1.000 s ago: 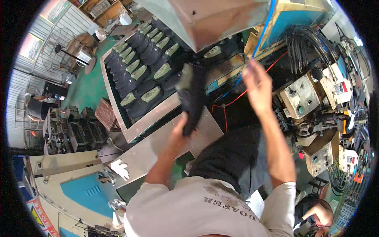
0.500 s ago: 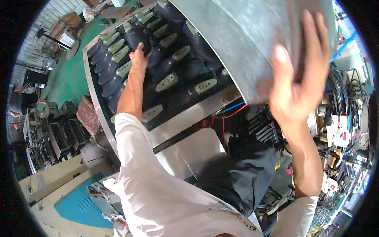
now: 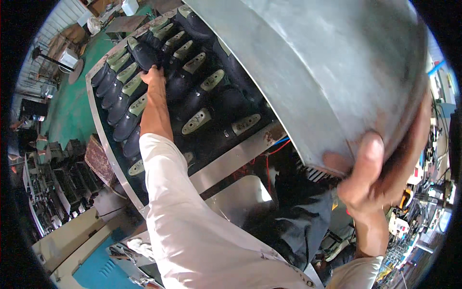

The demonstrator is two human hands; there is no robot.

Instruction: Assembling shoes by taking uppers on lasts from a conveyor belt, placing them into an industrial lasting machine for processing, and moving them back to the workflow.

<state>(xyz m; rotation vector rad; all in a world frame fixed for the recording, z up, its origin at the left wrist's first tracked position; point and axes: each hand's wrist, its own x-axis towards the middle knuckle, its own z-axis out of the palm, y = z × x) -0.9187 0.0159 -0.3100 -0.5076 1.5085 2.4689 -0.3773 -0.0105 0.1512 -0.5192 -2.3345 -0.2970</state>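
Rows of black shoe uppers [image 3: 126, 126] on lasts with pale green tops lie in a metal-rimmed tray [image 3: 98, 113]. At the tray's far side, my left hand [image 3: 153, 76] is closed on the near end of one black shoe upper on a last [image 3: 144, 54], whose green top points away from me. To the right, a big curved sheet-metal hood [image 3: 308, 72] overhangs part of the tray. My right hand [image 3: 380, 173] grips its lower right edge, the thumb on the near face and the fingers along the outer side, partly blurred.
Below the tray are a shiny metal panel [image 3: 243, 200] and red and blue hoses [image 3: 276, 150]. Dark metal parts [image 3: 72, 164] stand on a rack at left, beside a green floor [image 3: 67, 103]. A blue louvred panel [image 3: 98, 265] sits lower left. Cables and machine parts crowd the right.
My right hand has gone from spread fingers over the hood to a grip at its edge. The hood shows lower and larger. My left hand stays on the same shoe upper.
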